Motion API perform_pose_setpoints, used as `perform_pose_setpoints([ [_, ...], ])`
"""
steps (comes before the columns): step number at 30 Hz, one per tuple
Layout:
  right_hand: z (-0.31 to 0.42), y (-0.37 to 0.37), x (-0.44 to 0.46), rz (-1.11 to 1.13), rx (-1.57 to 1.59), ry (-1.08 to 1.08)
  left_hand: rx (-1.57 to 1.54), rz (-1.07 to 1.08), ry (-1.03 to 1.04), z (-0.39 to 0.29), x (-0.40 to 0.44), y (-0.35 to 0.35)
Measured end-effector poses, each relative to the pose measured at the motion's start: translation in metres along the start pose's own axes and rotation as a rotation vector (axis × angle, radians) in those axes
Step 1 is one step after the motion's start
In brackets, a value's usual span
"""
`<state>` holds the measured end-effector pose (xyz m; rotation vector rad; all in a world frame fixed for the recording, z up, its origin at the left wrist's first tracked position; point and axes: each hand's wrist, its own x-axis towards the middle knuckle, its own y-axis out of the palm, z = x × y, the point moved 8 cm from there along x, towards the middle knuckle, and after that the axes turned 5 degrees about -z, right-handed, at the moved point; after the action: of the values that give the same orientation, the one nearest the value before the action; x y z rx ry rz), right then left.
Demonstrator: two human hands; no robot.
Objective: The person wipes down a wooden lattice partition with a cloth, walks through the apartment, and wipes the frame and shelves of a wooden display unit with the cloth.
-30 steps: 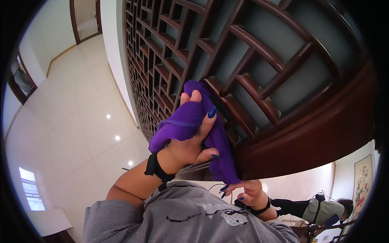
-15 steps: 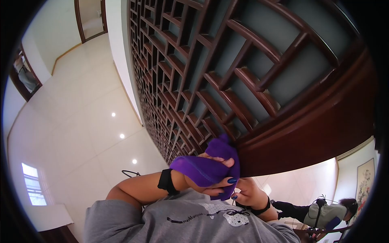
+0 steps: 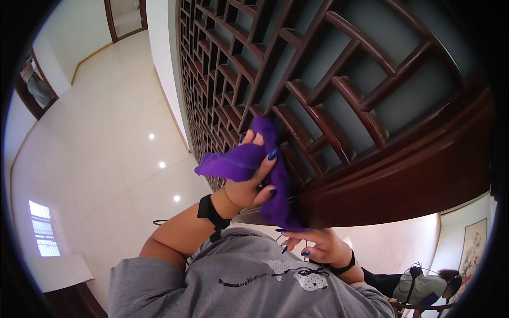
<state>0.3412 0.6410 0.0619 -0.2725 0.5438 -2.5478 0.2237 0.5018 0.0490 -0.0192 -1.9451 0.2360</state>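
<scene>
The purple cloth (image 3: 233,163) is bunched in the curled left hand (image 3: 243,194), apparently so the wooden lattice (image 3: 361,42) is met by soft folds; near its lower end, the right hand (image 3: 324,247) is held half-open, any grip unclear.

The cloth (image 3: 233,163) is super purple, lattice (image 3: 360,42) dark reddish-brown over greyish panels (image 3: 413,108), tee (image 3: 212,289) grey with a black-dotted white print (image 3: 313,281), nails (image 3: 272,155) deep blue.
</scene>
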Motion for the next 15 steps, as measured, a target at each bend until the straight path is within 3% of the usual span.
perform_pose_setpoints([
  [6, -0.012, 0.003, -0.006, 0.091, -0.051, 0.06, 0.087, 0.113, 0.131, -0.039, -0.05, 0.023],
  [15, -0.015, 0.007, -0.002, 0.171, 0.006, 0.061, 0.066, 0.203, 0.076, -0.026, -0.068, 0.02],
])
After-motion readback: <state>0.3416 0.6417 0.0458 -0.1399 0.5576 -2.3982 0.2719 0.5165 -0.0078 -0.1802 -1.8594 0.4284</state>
